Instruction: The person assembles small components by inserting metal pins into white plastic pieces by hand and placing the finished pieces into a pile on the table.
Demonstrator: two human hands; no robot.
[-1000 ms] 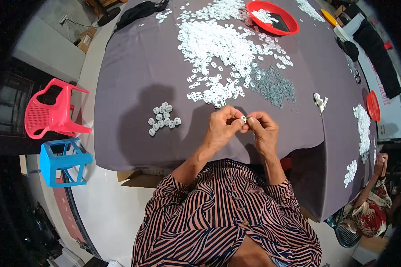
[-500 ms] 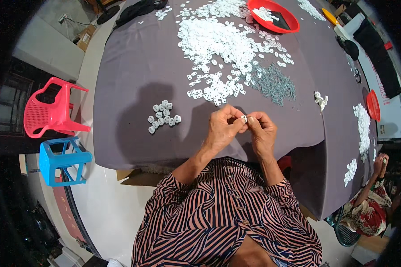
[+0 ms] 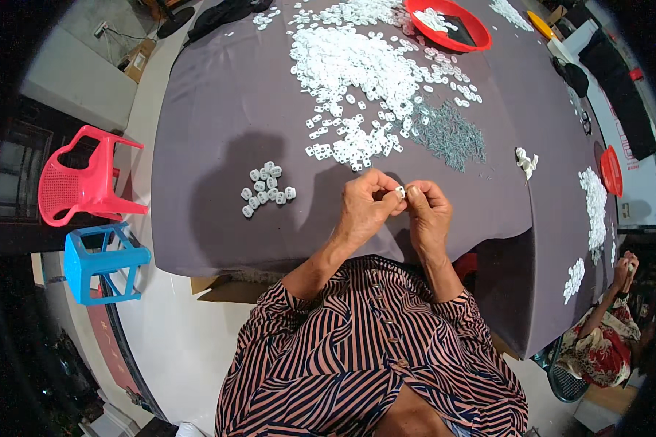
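Here the small white piece [image 3: 399,192] sits pinched between both hands' fingertips [image 3: 408,195].

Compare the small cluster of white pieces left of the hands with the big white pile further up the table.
The small cluster holds about a dozen pieces, tightly grouped; the big pile holds hundreds, spread loosely with stragglers. The small cluster sits near the table's front edge, left of the left hand; the big pile lies farther out, near the red tray. Both are small white pieces.
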